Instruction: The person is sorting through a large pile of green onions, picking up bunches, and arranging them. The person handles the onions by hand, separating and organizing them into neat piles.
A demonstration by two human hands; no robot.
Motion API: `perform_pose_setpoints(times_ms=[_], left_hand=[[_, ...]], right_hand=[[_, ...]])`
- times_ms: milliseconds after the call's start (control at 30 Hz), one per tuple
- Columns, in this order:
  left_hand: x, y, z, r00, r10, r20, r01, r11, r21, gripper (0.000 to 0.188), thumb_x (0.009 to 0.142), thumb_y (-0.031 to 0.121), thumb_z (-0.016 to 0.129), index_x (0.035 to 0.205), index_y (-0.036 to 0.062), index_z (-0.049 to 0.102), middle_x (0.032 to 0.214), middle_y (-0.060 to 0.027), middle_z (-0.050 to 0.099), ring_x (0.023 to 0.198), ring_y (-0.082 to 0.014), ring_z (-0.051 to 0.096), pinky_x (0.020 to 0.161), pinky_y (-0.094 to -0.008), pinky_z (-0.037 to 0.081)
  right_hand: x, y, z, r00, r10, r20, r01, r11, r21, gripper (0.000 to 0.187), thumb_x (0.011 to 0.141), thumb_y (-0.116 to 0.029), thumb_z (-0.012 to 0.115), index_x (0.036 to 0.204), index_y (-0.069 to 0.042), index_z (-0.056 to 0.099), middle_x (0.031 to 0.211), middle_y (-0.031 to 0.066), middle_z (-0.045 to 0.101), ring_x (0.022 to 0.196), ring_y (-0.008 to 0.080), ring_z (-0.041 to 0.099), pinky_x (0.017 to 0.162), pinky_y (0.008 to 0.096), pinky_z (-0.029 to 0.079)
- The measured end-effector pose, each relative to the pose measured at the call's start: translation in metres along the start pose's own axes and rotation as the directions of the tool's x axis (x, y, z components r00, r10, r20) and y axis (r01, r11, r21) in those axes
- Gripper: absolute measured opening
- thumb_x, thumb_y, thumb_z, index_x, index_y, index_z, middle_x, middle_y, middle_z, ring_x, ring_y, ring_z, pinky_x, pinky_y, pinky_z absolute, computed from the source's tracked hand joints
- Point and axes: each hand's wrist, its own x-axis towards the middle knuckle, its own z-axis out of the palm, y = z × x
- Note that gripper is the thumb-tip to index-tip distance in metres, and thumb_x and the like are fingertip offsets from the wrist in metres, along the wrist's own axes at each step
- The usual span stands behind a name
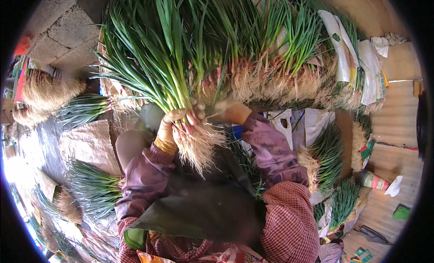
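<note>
My left hand, in a yellowish glove, is closed around a bunch of green garlic. Its long flat leaves fan up and to the left. Pinkish stem bases and pale stringy roots hang below my grip. Just right of the bunch is my right hand, gloved as well and smeared by motion. Its fingers do not show clearly, so I cannot tell whether it holds anything. Beyond both hands stands a long row of similar plants, roots toward me.
A dark apron covers my lap. More bundles lie on the left and on the right. White sacks drape over the row's right end. Concrete blocks stand at the far left, and a corrugated wall is on the right.
</note>
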Motion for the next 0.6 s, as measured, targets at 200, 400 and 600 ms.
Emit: perform_pose_setpoints(times_ms=[200, 400, 600], left_hand=[[0.006, -0.001, -0.007, 0.992, -0.068, -0.110, 0.089, 0.975, 0.204, 0.040, 0.076, 0.016, 0.062, 0.111, -0.0029, 0.052, 0.101, -0.0159, 0.061, 0.085, -0.0248, 0.063, 0.079, -0.0380, 0.053], [0.002, 0.010, -0.026, 0.975, -0.124, -0.185, 0.182, 0.923, 0.340, 0.037, 0.076, 0.013, 0.062, 0.108, -0.0032, 0.053, 0.099, -0.0147, 0.061, 0.085, -0.0225, 0.062, 0.077, -0.0346, 0.054], [-0.015, 0.000, 0.020, 0.997, 0.057, 0.060, -0.051, 0.994, -0.097, 0.039, 0.071, 0.015, 0.064, 0.107, 0.0038, 0.054, 0.100, -0.0101, 0.054, 0.080, -0.0208, 0.053, 0.073, -0.0345, 0.048]], right_hand=[[0.056, -0.076, -0.084, 0.906, 0.383, -0.179, -0.359, 0.921, 0.152, 0.025, 0.086, -0.026, 0.061, 0.081, -0.004, 0.050, 0.057, 0.0016, 0.051, 0.043, 0.0108, 0.046, 0.036, 0.0248, 0.040], [0.088, -0.059, -0.025, 0.928, 0.297, -0.226, -0.356, 0.887, -0.294, 0.007, 0.082, -0.003, 0.057, 0.088, -0.001, 0.056, 0.059, 0.0046, 0.055, 0.046, 0.0142, 0.054, 0.038, 0.0263, 0.047], [0.075, -0.026, -0.018, 0.790, 0.416, -0.451, -0.350, 0.909, 0.225, 0.011, 0.087, -0.014, 0.056, 0.086, -0.003, 0.058, 0.065, 0.0064, 0.061, 0.055, 0.0160, 0.061, 0.045, 0.0281, 0.049]])
